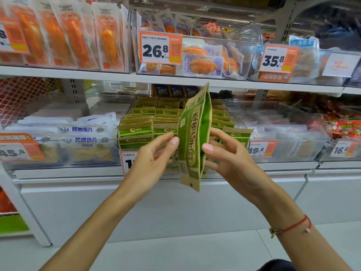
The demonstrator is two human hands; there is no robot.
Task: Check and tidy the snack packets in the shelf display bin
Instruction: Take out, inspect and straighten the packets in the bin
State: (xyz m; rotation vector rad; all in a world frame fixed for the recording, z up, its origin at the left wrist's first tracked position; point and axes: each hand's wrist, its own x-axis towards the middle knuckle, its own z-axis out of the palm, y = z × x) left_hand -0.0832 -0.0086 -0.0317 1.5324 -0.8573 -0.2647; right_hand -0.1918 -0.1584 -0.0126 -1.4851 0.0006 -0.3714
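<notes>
This is a shop aisle, a snack section by the look of it. White shelves [175, 79] carry clear plastic display bins [195, 73] packed with sealed food packets [136, 130], and orange-and-white price tags [160, 48] (26.8, 35.8, 16.8) are clipped along the bin fronts.

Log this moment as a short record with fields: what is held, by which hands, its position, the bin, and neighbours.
held item: green and tan packet
hands: left hand and right hand pinch its two sides
position: upright, edge-on, in front of the bin
bin: clear bin with rows of matching packets standing
left neighbour: white fish snack packets
shelf above: price tag reading 26.8
</notes>
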